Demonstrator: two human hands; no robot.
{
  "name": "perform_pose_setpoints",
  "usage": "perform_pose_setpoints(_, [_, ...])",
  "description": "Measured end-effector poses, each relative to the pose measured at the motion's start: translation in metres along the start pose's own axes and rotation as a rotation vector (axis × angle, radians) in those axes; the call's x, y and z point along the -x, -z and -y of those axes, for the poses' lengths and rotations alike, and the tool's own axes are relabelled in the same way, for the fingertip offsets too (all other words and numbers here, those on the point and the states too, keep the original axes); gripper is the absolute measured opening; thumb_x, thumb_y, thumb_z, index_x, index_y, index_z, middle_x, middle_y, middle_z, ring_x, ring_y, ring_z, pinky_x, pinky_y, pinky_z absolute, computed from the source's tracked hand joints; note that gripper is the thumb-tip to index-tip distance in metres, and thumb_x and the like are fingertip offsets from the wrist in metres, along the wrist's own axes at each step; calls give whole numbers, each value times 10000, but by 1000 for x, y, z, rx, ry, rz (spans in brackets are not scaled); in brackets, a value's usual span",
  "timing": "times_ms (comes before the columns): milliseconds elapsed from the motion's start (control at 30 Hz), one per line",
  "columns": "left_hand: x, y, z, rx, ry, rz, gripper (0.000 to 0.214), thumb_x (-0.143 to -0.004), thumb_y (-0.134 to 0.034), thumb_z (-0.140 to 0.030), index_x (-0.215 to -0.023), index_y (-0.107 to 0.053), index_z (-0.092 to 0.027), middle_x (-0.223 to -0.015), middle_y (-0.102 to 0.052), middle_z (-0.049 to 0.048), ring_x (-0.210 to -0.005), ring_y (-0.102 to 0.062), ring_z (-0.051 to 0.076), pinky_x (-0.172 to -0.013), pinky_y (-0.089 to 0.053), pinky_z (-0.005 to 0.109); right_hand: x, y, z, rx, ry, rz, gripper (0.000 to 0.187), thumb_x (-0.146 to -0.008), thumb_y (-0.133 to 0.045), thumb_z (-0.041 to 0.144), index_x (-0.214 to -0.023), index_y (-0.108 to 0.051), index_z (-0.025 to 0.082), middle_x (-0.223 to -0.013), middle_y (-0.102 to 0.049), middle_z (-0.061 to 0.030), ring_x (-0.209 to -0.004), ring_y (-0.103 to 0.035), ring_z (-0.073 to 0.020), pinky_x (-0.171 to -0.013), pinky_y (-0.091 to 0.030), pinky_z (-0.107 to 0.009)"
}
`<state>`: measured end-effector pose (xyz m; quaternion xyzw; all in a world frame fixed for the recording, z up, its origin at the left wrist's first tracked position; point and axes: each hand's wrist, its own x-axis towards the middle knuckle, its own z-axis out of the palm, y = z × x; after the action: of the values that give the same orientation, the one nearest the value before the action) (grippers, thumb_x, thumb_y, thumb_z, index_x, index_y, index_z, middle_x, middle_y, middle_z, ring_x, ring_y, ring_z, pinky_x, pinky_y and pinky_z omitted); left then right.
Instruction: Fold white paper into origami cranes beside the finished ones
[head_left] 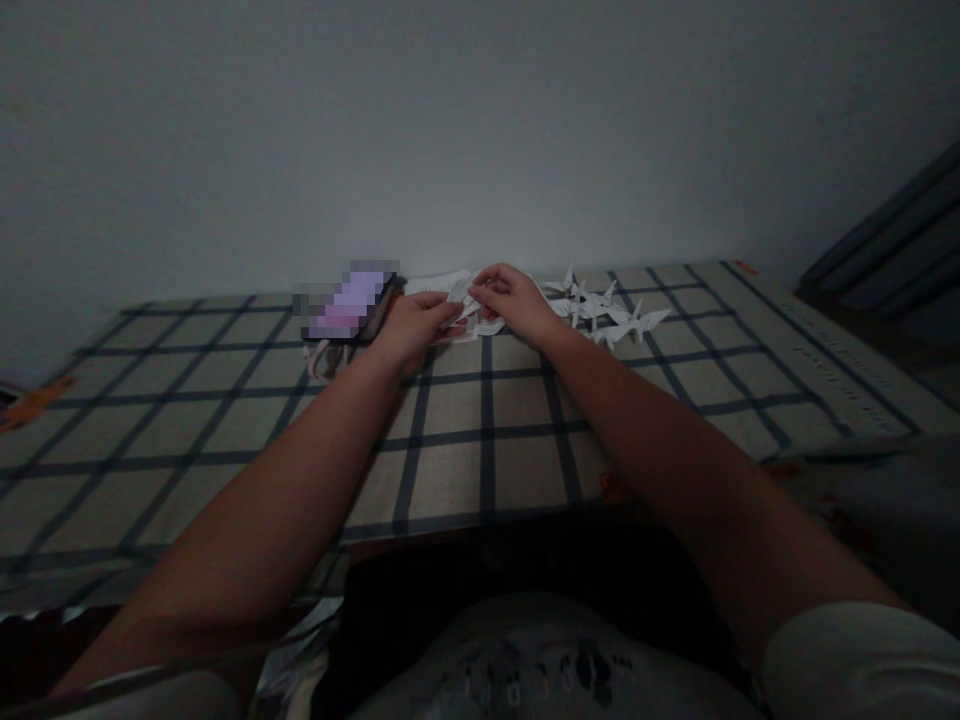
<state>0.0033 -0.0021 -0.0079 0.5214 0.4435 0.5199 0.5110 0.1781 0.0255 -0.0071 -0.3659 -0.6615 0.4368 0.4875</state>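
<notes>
Between my two hands, above the far part of the table, is a small piece of folded white paper (pixel 461 291). My left hand (pixel 420 325) pinches it from the left. From the right, my right hand (pixel 514 300) grips it with thumb and fingertips. More white paper (pixel 427 284) lies flat behind and under the hands. Just right of my right hand sits a cluster of several folded paper cranes (pixel 600 305) with pointed wings. The exact folds of the held piece are too small and dim to make out.
A phone with a lit, blurred screen (pixel 349 305) leans at a tilt left of my hands, with a pale looped strap (pixel 324 358) by it. A checked cloth (pixel 450 480) covers the table. Behind the table rises a plain wall (pixel 480 130).
</notes>
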Motion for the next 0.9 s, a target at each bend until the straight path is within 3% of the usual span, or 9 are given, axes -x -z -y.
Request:
perform_pose_setpoints(133, [0, 1, -1, 68, -36, -9, 172, -668, -796, -223, -799, -741, -127, -847, -721, 35, -734, -665, 94, -734, -565, 205, -2, 0, -3, -69, -41, -35, 335, -851, -727, 318, -1124, -547, 243, -733, -615, 60, -603, -570, -82, -569, -467, -190])
perform_pose_setpoints(267, [4, -3, -5, 92, -29, 30, 186, -677, -797, -223, -831, -752, -129, -901, -738, 51, -784, -673, 101, -808, -569, 229, -1, -1, -1, -14, -81, 56, 153, -888, -686, 320, -922, -633, 181, -735, -633, 19, -607, -565, -78, -555, -454, -190])
perform_pose_setpoints(333, [5, -5, -6, 89, -23, 30, 183, -670, -801, -218, -816, -742, -124, -893, -735, 56, -782, -673, 109, -847, -571, 263, 0, -1, 0, 0, -79, 65, 166, -891, -681, 325, -843, -647, 169, -721, -634, 15, -604, -555, -75, -558, -450, -190])
perform_pose_setpoints(533, [4, -5, -5, 51, 3, 35, 147, -669, -791, -223, -752, -712, -130, -795, -708, 42, -730, -666, 128, -812, -578, 286, -4, 1, -6, -90, -100, -17, 146, -833, -742, 297, -855, -660, 178, -747, -662, 19, -607, -563, -73, -576, -465, -192])
perform_pose_setpoints(900, [5, -5, -4, -1, 3, 19, 254, -618, -802, -240, -595, -562, -160, -646, -619, 0, -627, -630, 120, -685, -538, 258, -2, 2, -3, -98, -135, 44, 159, -858, -713, 292, -786, -652, 164, -700, -647, 9, -603, -558, -74, -586, -454, -192])
